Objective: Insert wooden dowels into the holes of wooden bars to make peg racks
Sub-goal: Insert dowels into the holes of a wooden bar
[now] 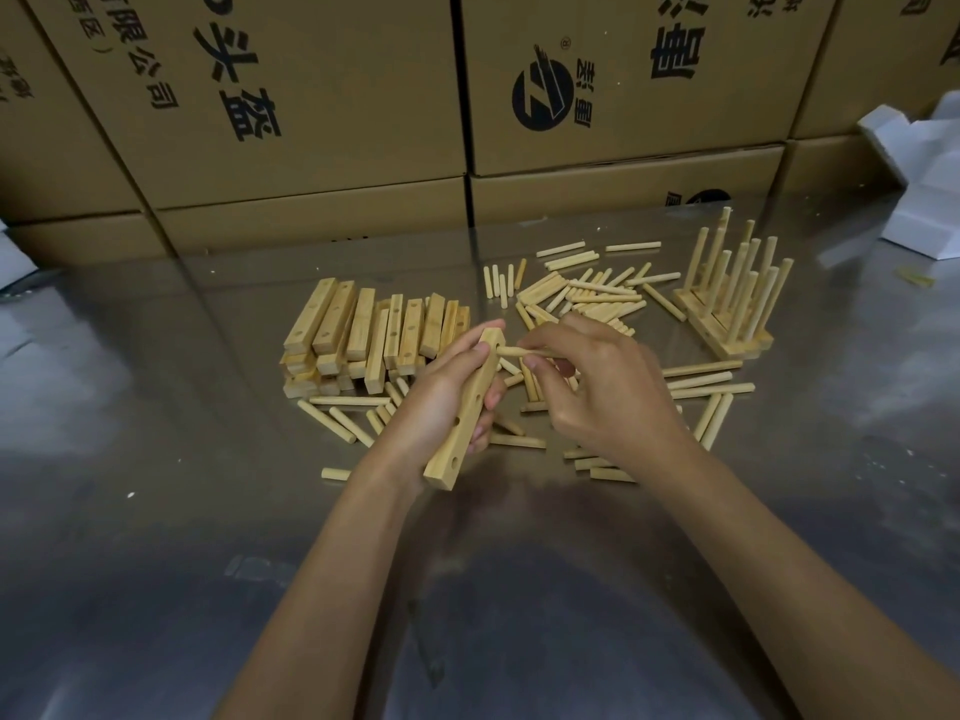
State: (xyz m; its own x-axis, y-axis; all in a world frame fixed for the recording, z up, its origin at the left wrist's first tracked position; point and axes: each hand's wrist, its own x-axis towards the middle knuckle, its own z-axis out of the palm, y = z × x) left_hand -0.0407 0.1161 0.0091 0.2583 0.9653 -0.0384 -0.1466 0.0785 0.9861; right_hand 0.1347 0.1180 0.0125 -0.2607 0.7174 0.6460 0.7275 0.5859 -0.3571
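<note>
Cartons stood stacked along the back wall, printed in black with large Chinese characters seen at a slant, among them 头盔 and 有限公司; a round black logo with a small ® mark sat on the middle carton; the remaining print was cut off by the frame or too skewed to read. White foam pieces lay at the right edge, against the cartons.

The table was bare sheet metal, dull and reflective, scuffed, with pale specks scattered over it.

The left hand gripped a bar, fingers curled round its middle, thumb near the far end; the bar was held off the table, tilted away from the viewer, its drilled face turned right, three open holes showing along the near part. The right hand pinched a dowel between thumb and fingertips; the dowel lay roughly level, its left tip at the bar's farthest hole; how deep it sat could not be told.

Behind the left hand lay a pile of bars, holes facing up; loose dowels were strewn behind and below both hands; finished racks stood to the right, pegs upright, well apart from the hands.
</note>
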